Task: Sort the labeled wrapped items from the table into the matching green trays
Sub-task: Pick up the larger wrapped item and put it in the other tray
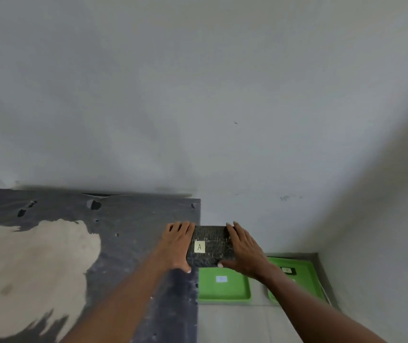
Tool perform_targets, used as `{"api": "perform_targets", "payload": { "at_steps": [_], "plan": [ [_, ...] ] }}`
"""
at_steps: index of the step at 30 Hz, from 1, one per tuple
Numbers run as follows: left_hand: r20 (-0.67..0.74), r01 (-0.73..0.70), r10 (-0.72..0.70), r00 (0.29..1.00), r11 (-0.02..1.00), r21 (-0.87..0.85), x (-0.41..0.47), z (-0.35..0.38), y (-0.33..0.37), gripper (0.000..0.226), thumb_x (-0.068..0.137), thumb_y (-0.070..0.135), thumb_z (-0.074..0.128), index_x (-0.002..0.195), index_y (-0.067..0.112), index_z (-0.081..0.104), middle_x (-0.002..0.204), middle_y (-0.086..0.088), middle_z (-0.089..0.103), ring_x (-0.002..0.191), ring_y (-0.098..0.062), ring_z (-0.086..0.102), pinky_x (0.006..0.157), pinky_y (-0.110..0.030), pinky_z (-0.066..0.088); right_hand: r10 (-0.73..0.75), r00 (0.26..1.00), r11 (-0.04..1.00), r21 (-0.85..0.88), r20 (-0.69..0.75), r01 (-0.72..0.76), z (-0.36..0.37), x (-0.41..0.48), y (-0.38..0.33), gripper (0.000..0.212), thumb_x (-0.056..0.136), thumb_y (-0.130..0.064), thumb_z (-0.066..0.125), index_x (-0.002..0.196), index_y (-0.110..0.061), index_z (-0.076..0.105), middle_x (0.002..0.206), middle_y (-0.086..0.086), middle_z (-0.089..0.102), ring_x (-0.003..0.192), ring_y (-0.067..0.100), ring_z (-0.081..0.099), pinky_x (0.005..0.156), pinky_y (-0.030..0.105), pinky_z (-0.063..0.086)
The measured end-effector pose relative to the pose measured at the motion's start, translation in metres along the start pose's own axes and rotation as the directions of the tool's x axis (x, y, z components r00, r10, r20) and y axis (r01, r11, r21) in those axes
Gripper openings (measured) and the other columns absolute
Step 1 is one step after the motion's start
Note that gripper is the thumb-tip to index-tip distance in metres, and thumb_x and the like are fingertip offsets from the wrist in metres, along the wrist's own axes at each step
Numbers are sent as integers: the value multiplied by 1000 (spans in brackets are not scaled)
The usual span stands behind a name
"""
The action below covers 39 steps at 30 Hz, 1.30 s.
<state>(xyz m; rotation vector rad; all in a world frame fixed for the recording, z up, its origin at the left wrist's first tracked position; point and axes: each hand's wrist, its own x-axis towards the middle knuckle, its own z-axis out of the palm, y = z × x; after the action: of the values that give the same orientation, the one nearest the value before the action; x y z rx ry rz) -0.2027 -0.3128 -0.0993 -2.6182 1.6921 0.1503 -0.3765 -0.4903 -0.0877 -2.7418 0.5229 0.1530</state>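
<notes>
A dark, flat rectangular item wrapped in clear film [210, 246] is gripped between both hands at the right edge of the worn dark table [128, 243], part of it already past that edge and over the floor. A small pale square label marked "A" [199, 246] is stuck on its upper face. The left hand [177, 243] is pressed against the item's left end, fingers over the far edge and thumb at the near corner; the right hand [243, 251] is clamped on the right end in the same way. Both hands are thus closed on the item, and neither is free.

Below, on the pale floor beside the table, two green plastic trays are seen. The near-left green tray [232, 290] carries only a small pale label in its middle, too blurred to be read. The right green tray [307, 271] is partly hidden by the right forearm; a small dark object with a pale label [287, 270] seems to lie in it, which suggests that one item may already be sorted.

No other wrapped items are visible on the table, though its near part is cut off. The item marked "A" is judged to be mid-transfer, and its placing in the matching tray is not yet done.
</notes>
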Motion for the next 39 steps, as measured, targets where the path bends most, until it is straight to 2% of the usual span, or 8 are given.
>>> {"api": "perform_targets", "payload": {
  "at_steps": [4,8,14,19,25,35,39],
  "plan": [
    [-4,48,-48,999,999,-6,22,7,89,133,47,73,77,149,8,23,140,-5,40,123,-24,41,113,-42,31,26,999,999,29,20,-27,-21,-43,86,123,72,-63,71,152,-20,-12,163,18,-3,150,33,6,123,47,18],
    [-15,86,-85,996,996,37,38,9,161,131,49,70,80,149,8,23,140,-7,40,123,-26,42,112,-45,32,76,994,997,-21,75,-75,-32,-85,158,127,73,-61,74,151,-18,-16,162,22,-6,150,37,3,123,49,17],
    [6,117,-118,993,989,87,54,14,217,127,52,66,83,147,7,23,138,-9,40,120,-29,43,112,-48,33,116,982,993,-28,149,-113,-23,-115,215,128,75,-55,75,150,-17,-21,161,25,-12,150,40,0,124,48,13],
    [35,115,-117,992,992,58,76,36,230,127,52,62,86,148,8,22,141,-10,38,125,-30,41,119,-48,26,114,981,993,11,155,-117,1,-116,242,124,78,-55,73,150,-19,-20,161,25,-11,150,41,2,122,46,13],
    [61,108,-111,992,993,45,110,96,224,127,57,62,84,151,6,19,145,-12,35,131,-32,38,123,-51,20,121,981,991,44,149,-129,56,-89,273,121,78,-54,73,151,-19,-17,161,25,-9,149,42,4,122,48,15],
    [3,81,-81,997,997,0,160,267,195,124,62,56,85,152,5,17,145,-9,35,135,-28,35,125,-48,16,117,992,990,74,37,-119,222,-14,324,120,77,-50,76,151,-9,-10,161,23,10,149,38,12,118,47,26],
    [-7,83,-83,997,996,-14,184,352,187,125,60,54,87,152,5,18,145,-9,36,134,-27,35,124,-48,16,107,994,992,71,13,-107,299,13,355,118,79,-48,75,151,-6,-9,160,23,11,149,37,12,119,48,30]
  ]
}}
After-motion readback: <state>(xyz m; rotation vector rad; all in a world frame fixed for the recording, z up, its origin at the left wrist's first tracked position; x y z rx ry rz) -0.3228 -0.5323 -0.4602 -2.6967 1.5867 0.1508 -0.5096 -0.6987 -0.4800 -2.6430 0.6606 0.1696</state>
